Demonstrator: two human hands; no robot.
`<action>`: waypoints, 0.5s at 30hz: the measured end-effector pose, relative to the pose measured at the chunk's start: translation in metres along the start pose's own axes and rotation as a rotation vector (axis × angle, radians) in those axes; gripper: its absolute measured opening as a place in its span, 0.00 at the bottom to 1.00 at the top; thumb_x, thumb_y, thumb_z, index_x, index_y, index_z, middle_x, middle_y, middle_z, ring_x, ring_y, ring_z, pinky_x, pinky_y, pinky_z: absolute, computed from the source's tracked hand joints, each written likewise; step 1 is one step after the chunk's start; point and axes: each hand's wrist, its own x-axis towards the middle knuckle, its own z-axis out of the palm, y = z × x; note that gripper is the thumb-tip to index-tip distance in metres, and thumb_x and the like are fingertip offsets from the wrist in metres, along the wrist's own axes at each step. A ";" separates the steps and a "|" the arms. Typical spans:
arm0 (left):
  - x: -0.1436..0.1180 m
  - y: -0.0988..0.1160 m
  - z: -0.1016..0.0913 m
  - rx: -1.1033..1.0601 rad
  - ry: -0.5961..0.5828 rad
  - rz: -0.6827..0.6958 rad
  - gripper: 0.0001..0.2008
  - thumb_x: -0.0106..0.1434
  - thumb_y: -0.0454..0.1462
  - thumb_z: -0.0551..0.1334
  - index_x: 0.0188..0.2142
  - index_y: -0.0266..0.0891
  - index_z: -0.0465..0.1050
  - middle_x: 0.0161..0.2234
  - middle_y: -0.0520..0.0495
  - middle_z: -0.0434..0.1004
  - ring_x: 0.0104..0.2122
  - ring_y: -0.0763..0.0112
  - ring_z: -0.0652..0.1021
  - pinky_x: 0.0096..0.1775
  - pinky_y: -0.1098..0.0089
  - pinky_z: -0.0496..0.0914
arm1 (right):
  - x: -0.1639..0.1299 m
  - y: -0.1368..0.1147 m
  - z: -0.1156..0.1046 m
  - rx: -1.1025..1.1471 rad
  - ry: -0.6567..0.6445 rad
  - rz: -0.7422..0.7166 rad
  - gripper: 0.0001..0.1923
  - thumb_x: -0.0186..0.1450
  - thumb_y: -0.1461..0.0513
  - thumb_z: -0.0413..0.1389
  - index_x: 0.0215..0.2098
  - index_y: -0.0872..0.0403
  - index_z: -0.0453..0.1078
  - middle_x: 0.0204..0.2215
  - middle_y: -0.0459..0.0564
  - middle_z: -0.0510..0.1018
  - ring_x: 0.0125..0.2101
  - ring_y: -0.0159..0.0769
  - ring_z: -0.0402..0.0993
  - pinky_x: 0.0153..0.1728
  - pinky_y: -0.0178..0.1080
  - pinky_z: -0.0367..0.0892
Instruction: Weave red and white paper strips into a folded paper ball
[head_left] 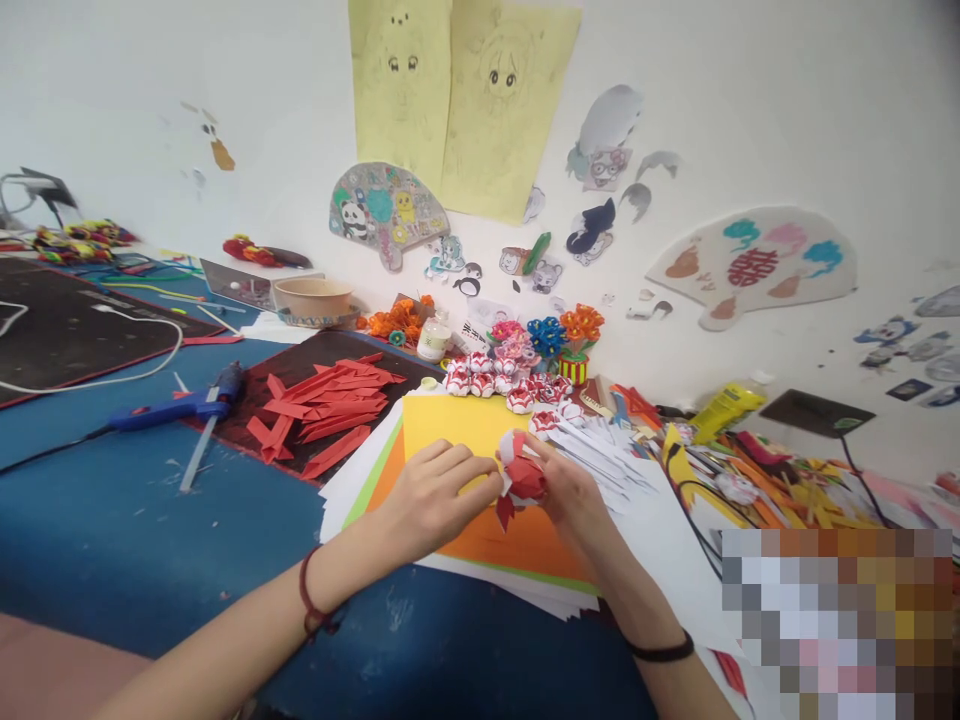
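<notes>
Two hands grasp a red-and-white paper flower [523,473] over a stack of coloured sheets [480,545].

Left of the stack lie a blue glue gun [180,405] and red paper strips [322,405]; left hand [435,498] and right hand [566,490] pinch the flower above it; finished flowers [502,380] sit behind it, scraps to the right, on a blue table [150,540] beneath a drawing-covered wall [750,120].

Bright, even daylight washes the white wall [750,100]; shadows stay soft under the hands. Wide-angle bending curves the edges, corners darken slightly, and a pixelated block [836,620] masks the lower right.
</notes>
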 end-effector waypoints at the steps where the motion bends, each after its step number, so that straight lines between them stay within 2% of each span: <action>1: -0.001 0.000 0.001 -0.036 0.006 -0.023 0.06 0.70 0.30 0.54 0.41 0.39 0.68 0.35 0.48 0.79 0.29 0.72 0.72 0.32 0.68 0.60 | 0.001 -0.001 -0.002 0.013 -0.004 -0.004 0.35 0.64 0.42 0.56 0.63 0.49 0.63 0.49 0.55 0.79 0.42 0.45 0.78 0.40 0.46 0.74; 4: -0.001 0.003 0.002 -0.168 0.014 -0.138 0.05 0.70 0.31 0.55 0.41 0.38 0.69 0.34 0.47 0.78 0.30 0.70 0.72 0.33 0.68 0.62 | 0.004 -0.002 -0.008 -0.068 0.015 -0.048 0.36 0.65 0.40 0.53 0.66 0.46 0.59 0.52 0.55 0.77 0.43 0.44 0.77 0.39 0.43 0.73; 7: 0.001 0.006 0.002 -0.343 -0.005 -0.343 0.05 0.70 0.34 0.56 0.38 0.38 0.70 0.32 0.47 0.76 0.31 0.70 0.72 0.35 0.69 0.64 | 0.004 -0.002 -0.010 -0.183 0.015 -0.122 0.36 0.64 0.39 0.52 0.65 0.45 0.59 0.57 0.55 0.72 0.51 0.45 0.72 0.48 0.45 0.69; 11: 0.006 0.008 0.001 -0.557 -0.042 -0.644 0.09 0.69 0.38 0.58 0.32 0.38 0.70 0.27 0.51 0.72 0.28 0.74 0.71 0.31 0.73 0.64 | -0.001 -0.005 -0.006 -0.099 -0.156 -0.130 0.39 0.60 0.41 0.60 0.65 0.43 0.58 0.63 0.56 0.64 0.59 0.49 0.65 0.56 0.48 0.64; 13: 0.007 0.010 0.001 -0.604 -0.022 -0.728 0.10 0.68 0.39 0.59 0.30 0.38 0.69 0.25 0.53 0.70 0.26 0.75 0.69 0.29 0.74 0.63 | -0.002 -0.006 -0.003 -0.048 -0.200 -0.106 0.40 0.58 0.45 0.64 0.65 0.42 0.58 0.64 0.56 0.62 0.59 0.48 0.66 0.56 0.48 0.64; 15: 0.007 0.011 0.001 -0.626 0.000 -0.746 0.11 0.67 0.40 0.60 0.29 0.37 0.69 0.24 0.54 0.70 0.25 0.76 0.69 0.29 0.75 0.63 | -0.003 -0.005 -0.001 -0.032 -0.183 -0.088 0.39 0.58 0.47 0.65 0.64 0.43 0.59 0.63 0.55 0.64 0.56 0.46 0.68 0.55 0.47 0.64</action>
